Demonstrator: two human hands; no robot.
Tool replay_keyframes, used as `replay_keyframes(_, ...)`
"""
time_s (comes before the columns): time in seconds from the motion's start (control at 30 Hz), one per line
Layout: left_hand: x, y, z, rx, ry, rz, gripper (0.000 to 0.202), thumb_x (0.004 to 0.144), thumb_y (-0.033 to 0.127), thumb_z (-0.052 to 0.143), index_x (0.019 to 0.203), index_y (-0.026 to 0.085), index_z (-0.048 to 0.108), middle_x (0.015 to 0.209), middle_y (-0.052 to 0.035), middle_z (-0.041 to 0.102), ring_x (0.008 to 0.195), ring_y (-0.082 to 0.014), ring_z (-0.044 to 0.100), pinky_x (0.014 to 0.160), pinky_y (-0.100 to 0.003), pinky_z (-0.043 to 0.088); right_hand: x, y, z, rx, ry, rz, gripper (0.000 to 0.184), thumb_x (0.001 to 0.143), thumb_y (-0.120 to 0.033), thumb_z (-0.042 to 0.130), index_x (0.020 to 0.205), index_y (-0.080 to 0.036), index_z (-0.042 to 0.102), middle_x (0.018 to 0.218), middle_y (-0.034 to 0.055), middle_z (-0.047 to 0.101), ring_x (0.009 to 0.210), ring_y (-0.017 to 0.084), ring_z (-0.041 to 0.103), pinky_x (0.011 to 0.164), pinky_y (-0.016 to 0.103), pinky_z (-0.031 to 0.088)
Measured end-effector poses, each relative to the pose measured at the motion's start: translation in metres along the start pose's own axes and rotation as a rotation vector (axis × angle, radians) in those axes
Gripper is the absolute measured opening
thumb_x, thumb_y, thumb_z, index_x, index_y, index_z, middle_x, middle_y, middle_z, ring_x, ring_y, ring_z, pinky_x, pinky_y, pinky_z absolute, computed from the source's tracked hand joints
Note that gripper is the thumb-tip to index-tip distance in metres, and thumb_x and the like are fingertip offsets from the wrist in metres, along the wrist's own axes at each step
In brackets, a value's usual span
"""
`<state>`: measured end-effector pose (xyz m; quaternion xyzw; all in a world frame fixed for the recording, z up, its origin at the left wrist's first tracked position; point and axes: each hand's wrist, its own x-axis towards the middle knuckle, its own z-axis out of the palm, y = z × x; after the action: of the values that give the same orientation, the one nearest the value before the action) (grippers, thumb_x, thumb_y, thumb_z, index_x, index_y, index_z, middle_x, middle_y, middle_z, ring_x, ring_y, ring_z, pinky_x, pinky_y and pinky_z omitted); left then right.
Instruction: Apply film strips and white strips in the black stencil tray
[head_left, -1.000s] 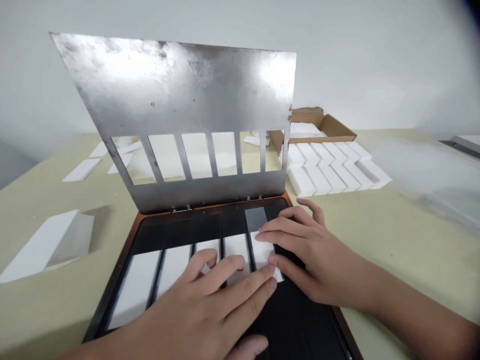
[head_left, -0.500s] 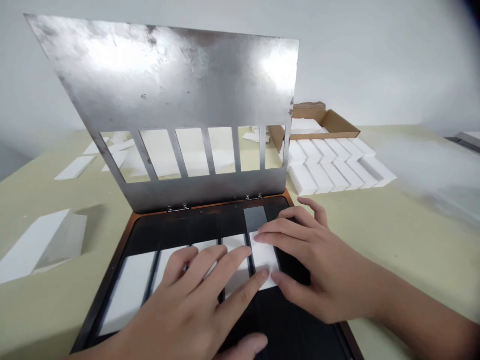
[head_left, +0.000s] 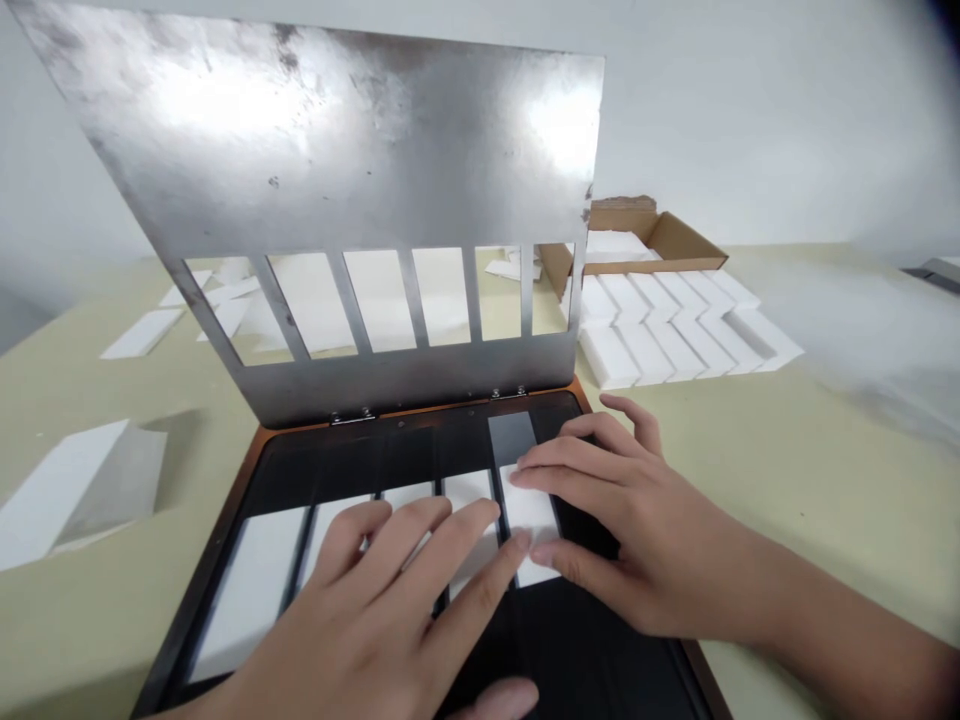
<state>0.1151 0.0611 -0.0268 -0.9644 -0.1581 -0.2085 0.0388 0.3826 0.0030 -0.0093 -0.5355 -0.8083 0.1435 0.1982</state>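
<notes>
**Rightmost White Card Held Flat Under Both Hands**

From my station I monitor the head view. The white card (head_left: 535, 512) lies flat on the black bed (head_left: 600, 665) of a hinged frame, at the right end of a row of five.

Right hand (head_left: 641, 520): positioned at the right of the card. I read its fingers (head_left: 538, 474) as released, spread and curved, with an index fingertip on the far part of the card and the thumb tip on the near part.

Left hand (head_left: 375, 610): extended across the row from the near left. Its fingers are spread and released; the index fingertip touches the card just beside the right thumb. The others lie over the neighbouring cards (head_left: 251, 590); I cannot tell whether they make contact.

A grey rectangle (head_left: 511, 437) lies just beyond the card's far end. At the far edge of the bed, two hinges (head_left: 352, 416) carry a metal plate (head_left: 450, 180), which stands raised and has a row of six rectangular openings.

On the worktop (head_left: 847, 480), far right, I note two rows of white pieces (head_left: 667, 340) in front of a cardboard box (head_left: 679, 240). A folded white piece (head_left: 75, 490) lies at the left, with loose white strips (head_left: 142, 333) beyond it.
</notes>
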Motion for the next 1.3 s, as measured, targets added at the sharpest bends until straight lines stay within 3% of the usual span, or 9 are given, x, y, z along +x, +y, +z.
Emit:
replay_keyframes(0.1, 0.004, -0.001, -0.003, -0.036, 0.028, 0.011, 0.04, 0.107, 0.047, 0.052, 0.131, 0.022, 0.072, 0.129, -0.0057, 0.072, 0.11, -0.0295, 0.06, 0.094, -0.046, 0.036, 0.001, 0.0, 0.001, 0.005, 0.005, 0.002, 0.031, 0.105, -0.043, 0.06, 0.132, -0.03, 0.067, 0.137, 0.0, 0.071, 0.126, 0.027, 0.054, 0.123, 0.054, 0.011)
replay_keyframes(0.17, 0.008, -0.001, -0.007, -0.05, 0.026, 0.107, 0.034, 0.107, 0.046, 0.057, 0.127, 0.023, 0.074, 0.13, -0.0003, 0.074, 0.109, -0.0251, 0.059, 0.092, -0.043, 0.037, 0.002, -0.001, 0.002, 0.004, 0.018, 0.0, 0.028, 0.105, -0.04, 0.06, 0.13, -0.029, 0.068, 0.135, -0.0002, 0.072, 0.124, 0.027, 0.054, 0.123, 0.053, 0.012)
replay_keyframes(0.23, 0.012, -0.001, -0.01, -0.049, -0.031, 0.213, 0.031, 0.107, 0.046, 0.062, 0.127, 0.026, 0.074, 0.135, 0.0062, 0.073, 0.111, -0.0215, 0.059, 0.092, -0.042, 0.038, 0.003, -0.001, 0.003, 0.001, 0.027, 0.0, 0.027, 0.105, -0.039, 0.059, 0.129, -0.029, 0.068, 0.135, -0.0005, 0.072, 0.123, 0.026, 0.054, 0.122, 0.053, 0.013)
replay_keyframes(0.33, 0.016, 0.0, -0.012, -0.066, -0.128, 0.213, 0.035, 0.109, 0.05, 0.058, 0.133, 0.028, 0.071, 0.142, 0.0096, 0.07, 0.117, -0.0209, 0.059, 0.098, -0.042, 0.036, 0.004, -0.001, 0.003, -0.007, 0.046, -0.006, 0.025, 0.106, -0.035, 0.057, 0.127, -0.028, 0.069, 0.132, -0.001, 0.073, 0.122, 0.025, 0.054, 0.122, 0.052, 0.013)
replay_keyframes(0.63, 0.013, 0.002, -0.013, -0.039, -0.069, 0.119, 0.042, 0.11, 0.053, 0.05, 0.136, 0.027, 0.071, 0.14, 0.0033, 0.072, 0.112, -0.0243, 0.061, 0.099, -0.04, 0.034, 0.003, 0.0, 0.008, -0.031, 0.079, -0.009, 0.023, 0.107, -0.026, 0.055, 0.124, -0.029, 0.07, 0.128, -0.0041, 0.074, 0.119, 0.023, 0.055, 0.122, 0.051, 0.011)
replay_keyframes(0.77, 0.015, 0.004, -0.016, -0.025, -0.101, 0.068, 0.043, 0.109, 0.056, 0.05, 0.135, 0.029, 0.071, 0.146, 0.0032, 0.068, 0.112, -0.025, 0.061, 0.098, -0.042, 0.033, 0.003, 0.001, 0.011, -0.032, 0.088, -0.02, 0.024, 0.108, -0.026, 0.053, 0.124, -0.03, 0.07, 0.127, -0.0042, 0.075, 0.119, 0.023, 0.055, 0.122, 0.051, 0.01)
replay_keyframes(0.93, 0.019, 0.001, -0.019, 0.013, -0.127, 0.106, 0.041, 0.11, 0.054, 0.048, 0.133, 0.03, 0.072, 0.144, 0.0016, 0.069, 0.109, -0.0238, 0.061, 0.094, -0.041, 0.033, 0.003, 0.0, 0.01, -0.036, 0.107, -0.029, 0.027, 0.107, -0.021, 0.051, 0.124, -0.03, 0.07, 0.126, -0.005, 0.075, 0.12, 0.022, 0.055, 0.123, 0.052, 0.008)
replay_keyframes(1.13, 0.019, -0.003, -0.016, -0.01, -0.106, 0.128, 0.044, 0.108, 0.056, 0.053, 0.137, 0.028, 0.069, 0.143, -0.0001, 0.07, 0.108, -0.0249, 0.06, 0.094, -0.041, 0.035, 0.002, -0.001, -0.002, -0.033, 0.033, -0.062, 0.032, 0.103, -0.044, 0.062, 0.131, -0.03, 0.068, 0.129, -0.002, 0.073, 0.123, 0.025, 0.053, 0.122, 0.05, 0.011)
replay_keyframes(1.3, 0.016, -0.001, -0.02, -0.055, -0.105, 0.122, 0.051, 0.106, 0.056, 0.057, 0.143, 0.022, 0.065, 0.138, -0.001, 0.073, 0.108, -0.0248, 0.059, 0.095, -0.04, 0.035, 0.004, 0.002, 0.006, -0.129, 0.091, -0.033, 0.044, 0.107, -0.05, 0.054, 0.145, -0.027, 0.062, 0.145, 0.0056, 0.065, 0.136, 0.029, 0.048, 0.123, 0.05, 0.017)
